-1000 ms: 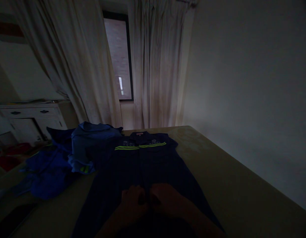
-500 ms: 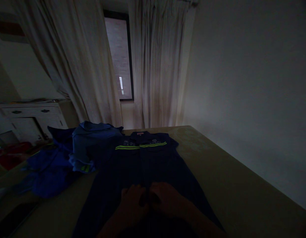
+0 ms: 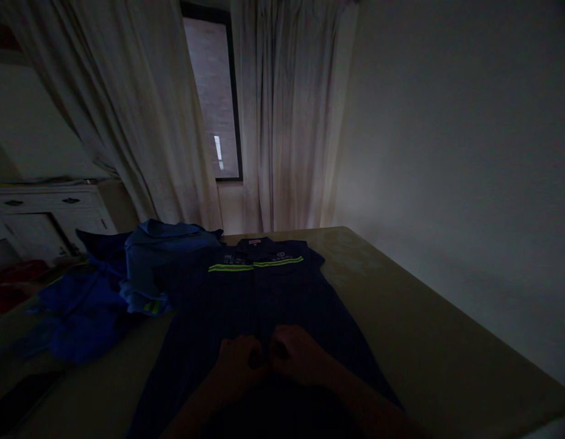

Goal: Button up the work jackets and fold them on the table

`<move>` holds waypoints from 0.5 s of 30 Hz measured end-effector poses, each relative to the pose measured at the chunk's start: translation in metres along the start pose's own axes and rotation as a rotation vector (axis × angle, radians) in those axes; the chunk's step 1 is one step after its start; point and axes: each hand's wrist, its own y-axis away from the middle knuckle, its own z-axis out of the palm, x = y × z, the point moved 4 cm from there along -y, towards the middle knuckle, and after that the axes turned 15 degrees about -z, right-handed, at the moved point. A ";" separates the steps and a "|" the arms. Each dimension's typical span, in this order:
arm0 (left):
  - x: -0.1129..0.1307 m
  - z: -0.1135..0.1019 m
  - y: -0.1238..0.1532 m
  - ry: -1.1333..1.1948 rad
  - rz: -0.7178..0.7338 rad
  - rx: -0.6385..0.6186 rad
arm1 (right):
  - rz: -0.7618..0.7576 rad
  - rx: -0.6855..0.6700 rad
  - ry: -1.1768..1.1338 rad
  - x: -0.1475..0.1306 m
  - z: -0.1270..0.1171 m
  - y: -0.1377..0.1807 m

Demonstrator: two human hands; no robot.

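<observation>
A dark navy work jacket (image 3: pixel 286 292) lies spread on its back, collar at the far end, with a yellow-green reflective stripe and pale lettering across the chest. My left hand (image 3: pixel 241 361) has its fingers curled on the front opening, low on the jacket. Close beside it, my right hand (image 3: pixel 295 353) is closed on the other side of the same opening. Both hands seem to pinch the front edges, but the fingertips are hidden in the dark.
Left of the jacket lie a crumpled light blue garment (image 3: pixel 149 259) and a bright blue garment (image 3: pixel 88 323). A dark flat object (image 3: pixel 24 396) is at the near left. The table (image 3: pixel 392 311) extends right towards a wall (image 3: pixel 447 152). A white cabinet (image 3: pixel 49 213) stands beyond.
Both hands have moved slightly up the front opening and remain closed. The view has shifted a little, so the room appears further left. The jacket still lies spread out.
</observation>
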 end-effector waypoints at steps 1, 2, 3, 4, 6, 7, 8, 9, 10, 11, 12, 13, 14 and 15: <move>0.000 0.000 0.000 0.007 0.009 0.004 | 0.008 0.020 -0.024 0.001 0.001 0.000; 0.000 0.000 0.000 0.018 0.020 0.007 | 0.019 0.042 -0.048 0.002 0.001 -0.001; 0.000 0.000 0.000 0.032 0.031 0.012 | 0.032 0.066 -0.073 0.004 0.002 -0.001; -0.001 0.000 0.000 0.045 0.044 0.021 | 0.046 0.090 -0.096 0.005 0.002 -0.001; 0.000 0.002 0.000 0.050 0.073 0.053 | 0.082 0.127 -0.152 0.010 0.003 -0.001; 0.001 0.002 0.000 0.043 0.084 0.091 | 0.107 0.137 -0.188 0.013 0.004 -0.001; 0.002 0.001 0.002 0.034 0.097 0.140 | 0.133 0.142 -0.229 0.016 0.005 -0.001; 0.004 0.000 0.003 0.026 0.118 0.195 | 0.158 0.147 -0.270 0.019 0.006 -0.001; 0.006 -0.001 0.005 0.019 0.144 0.246 | 0.183 0.155 -0.311 0.023 0.007 -0.002; 0.008 -0.001 0.007 0.010 0.171 0.286 | 0.204 0.160 -0.353 0.026 0.008 -0.002; 0.009 -0.001 0.009 -0.005 0.198 0.311 | 0.220 0.164 -0.392 0.029 0.009 -0.002; 0.011 0.000 0.010 -0.027 0.221 0.319 | 0.234 0.167 -0.428 0.031 0.010 -0.002; 0.012 0.001 0.011 -0.049 0.236 0.320 | 0.245 0.168 -0.453 0.032 0.010 -0.002; 0.013 0.002 0.012 -0.068 0.243 0.319 | 0.252 0.161 -0.468 0.033 0.010 -0.002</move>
